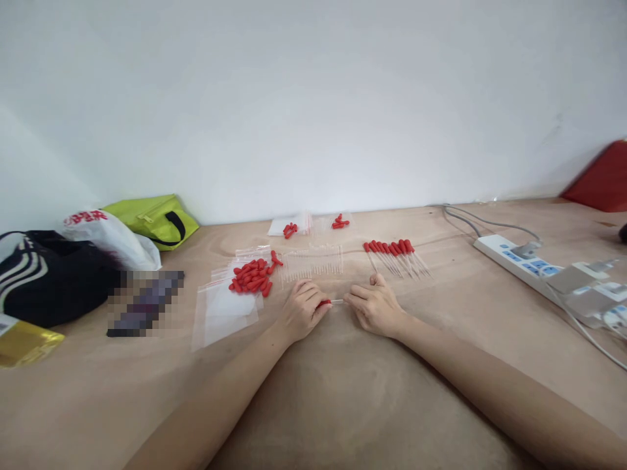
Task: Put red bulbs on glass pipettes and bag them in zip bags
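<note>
My left hand (pixel 304 308) is closed around a red rubber bulb (pixel 324 303), only part of which shows. From it a thin clear tube (pixel 337 301) runs across to my right hand (pixel 375 305), whose fingers pinch its other end. Bulb and tube meet at my left fingertips. Behind my hands lies a row of clear glass tubes (pixel 313 262). Loose red bulbs (pixel 251 277) are heaped to the left on clear zip bags (pixel 220 313). Beyond my right hand, several droppers with red bulbs (pixel 392 249) lie side by side, tips toward me.
Two small groups of red bulbs (pixel 290 230) rest on bags near the wall. A white power strip (pixel 519 258) with cables is at the right. On the left are a yellow-green pouch (pixel 151 219), a white plastic bag (pixel 115 238) and a black bag (pixel 59 277).
</note>
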{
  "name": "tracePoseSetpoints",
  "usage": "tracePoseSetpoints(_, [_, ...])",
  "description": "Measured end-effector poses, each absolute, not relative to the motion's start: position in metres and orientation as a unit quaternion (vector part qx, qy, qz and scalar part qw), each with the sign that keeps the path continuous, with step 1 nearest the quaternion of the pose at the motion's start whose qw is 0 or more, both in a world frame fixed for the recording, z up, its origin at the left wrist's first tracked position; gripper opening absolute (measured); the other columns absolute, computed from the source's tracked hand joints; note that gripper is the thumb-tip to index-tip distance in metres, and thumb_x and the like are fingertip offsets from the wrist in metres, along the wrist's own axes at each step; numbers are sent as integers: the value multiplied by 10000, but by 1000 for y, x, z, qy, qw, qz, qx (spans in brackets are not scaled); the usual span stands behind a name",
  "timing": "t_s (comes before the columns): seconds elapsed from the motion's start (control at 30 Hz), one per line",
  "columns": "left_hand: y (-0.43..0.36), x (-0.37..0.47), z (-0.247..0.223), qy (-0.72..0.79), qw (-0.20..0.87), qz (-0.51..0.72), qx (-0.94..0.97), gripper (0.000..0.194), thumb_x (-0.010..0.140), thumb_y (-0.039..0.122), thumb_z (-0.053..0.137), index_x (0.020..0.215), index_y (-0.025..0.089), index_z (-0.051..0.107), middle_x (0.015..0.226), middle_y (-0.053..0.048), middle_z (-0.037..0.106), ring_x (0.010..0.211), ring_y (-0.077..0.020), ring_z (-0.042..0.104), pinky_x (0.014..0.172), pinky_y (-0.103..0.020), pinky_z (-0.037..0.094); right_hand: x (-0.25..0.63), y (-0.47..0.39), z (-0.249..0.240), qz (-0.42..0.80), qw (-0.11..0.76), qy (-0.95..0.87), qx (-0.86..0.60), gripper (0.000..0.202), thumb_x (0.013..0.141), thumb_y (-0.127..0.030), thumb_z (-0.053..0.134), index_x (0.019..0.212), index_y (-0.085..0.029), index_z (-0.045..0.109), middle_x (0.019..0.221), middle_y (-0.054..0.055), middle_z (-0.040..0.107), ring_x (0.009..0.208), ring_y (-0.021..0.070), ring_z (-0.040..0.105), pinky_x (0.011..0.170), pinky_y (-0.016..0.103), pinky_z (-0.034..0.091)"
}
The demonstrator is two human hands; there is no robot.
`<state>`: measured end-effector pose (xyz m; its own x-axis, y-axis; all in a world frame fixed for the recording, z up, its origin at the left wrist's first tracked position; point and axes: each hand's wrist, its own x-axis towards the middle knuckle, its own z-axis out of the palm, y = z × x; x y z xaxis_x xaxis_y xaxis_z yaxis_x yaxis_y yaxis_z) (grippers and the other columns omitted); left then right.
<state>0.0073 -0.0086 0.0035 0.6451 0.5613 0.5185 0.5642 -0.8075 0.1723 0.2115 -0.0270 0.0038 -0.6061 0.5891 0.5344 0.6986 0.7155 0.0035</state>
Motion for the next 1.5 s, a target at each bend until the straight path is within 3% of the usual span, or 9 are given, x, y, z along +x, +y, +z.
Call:
tracePoseSetpoints(0.43, [-11, 10, 7, -251, 44, -281, -925, 201, 867, 238, 395, 756, 169, 546, 707, -25, 602, 780, -157, 532, 883, -357, 366, 203, -27, -2, -15, 272, -887, -372, 255, 837, -162, 359, 772, -165, 606, 667, 15, 550, 601, 111, 416, 650, 289, 183])
tracePoseSetpoints(0.6, [-9, 9, 9, -291, 49, -255, -921, 203, 865, 240, 408, 740, 178, 556, 713, -15, 606, 784, -157, 541, 912, -376, 348, 201, -22, 3, -56, 238, -893, -379, 222, 831, -185, 398, 741, -176, 601, 698, 24, 574, 688, 136, 442, 692, 315, 188])
tracePoseSetpoints(0.7, [-7, 6, 10, -342, 31, -265, -901, 129, 842, 257, 457, 882, 187, 558, 867, -37, 619, 871, -179, 540, 905, -384, 361, 204, -19, 9, -105, 212, -888, -393, 204, 811, -185, 427, 727, -175, 613, 732, 45, 592, 757, 165, 445, 724, 345, 182])
tracePoseSetpoints(0.83, [-6, 1, 7, -429, -12, -290, -855, 343, 799, 264, 515, 1125, 178, 453, 1080, -86, 549, 1006, -220, 496, 873, -388, 399, 222, -3, 10, -121, 231, -791, -553, 268, 829, -244, 393, 748, -172, 639, 758, 73, 620, 783, 192, 456, 734, 360, 186])
tracePoseSetpoints(0.97, [-5, 1, 6, -422, -84, -267, -862, 236, 809, 232, 482, 1038, 176, 495, 1041, -72, 552, 983, -200, 514, 849, -350, 425, 242, 22, 2, -95, 245, -659, -705, 305, 823, -301, 371, 796, -180, 649, 788, 79, 645, 799, 212, 485, 766, 369, 196])
tracePoseSetpoints(1.13, [-4, 2, 6, -418, -117, -250, -866, 210, 817, 216, 460, 1023, 198, 498, 966, -48, 584, 911, -188, 541, 810, -342, 440, 247, 41, -3, -67, 238, -585, -772, 323, 802, -364, 386, 845, -171, 641, 757, 101, 640, 826, 242, 509, 774, 372, 218])
tracePoseSetpoints(1.5, [-2, 3, 3, -394, -94, -250, -880, 130, 833, 204, 447, 910, 176, 548, 919, -48, 587, 888, -179, 532, 814, -337, 431, 227, 42, -2, -63, 257, -608, -749, 284, 770, -369, 415, 765, -178, 624, 810, 79, 657, 824, 233, 528, 796, 396, 209])
